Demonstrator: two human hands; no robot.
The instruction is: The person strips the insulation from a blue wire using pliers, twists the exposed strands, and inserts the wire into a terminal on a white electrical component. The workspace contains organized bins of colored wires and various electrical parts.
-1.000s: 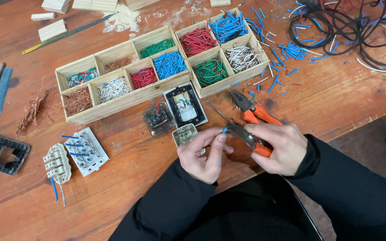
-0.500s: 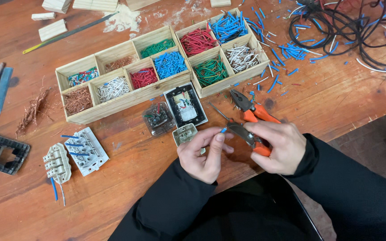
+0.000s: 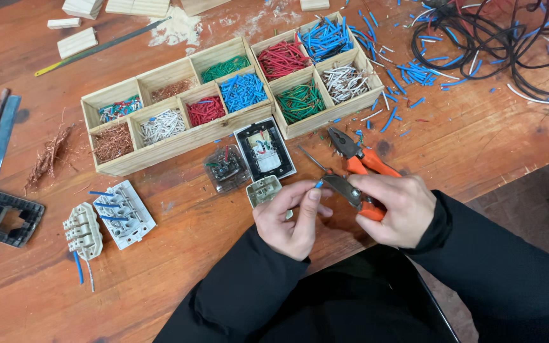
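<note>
Near the surface's front edge, the left hand (image 3: 290, 219) pinches a short blue wire (image 3: 318, 184) between its fingers while the right hand (image 3: 395, 209), clamped on orange-handled pliers (image 3: 351, 192), should bite only insulation.

A wooden sorting tray (image 3: 179, 143) of coloured wire bits sits on the table (image 3: 478, 146), with black cables (image 3: 490, 38), 2 white terminal blocks (image 3: 106, 219) and copper strands (image 3: 46, 159) around.

Short blue wire piece (image 3: 318, 184) pinched upright at fingertips; orange-handled pliers (image 3: 351, 190) gripped level, jaws beside wire tip
</note>
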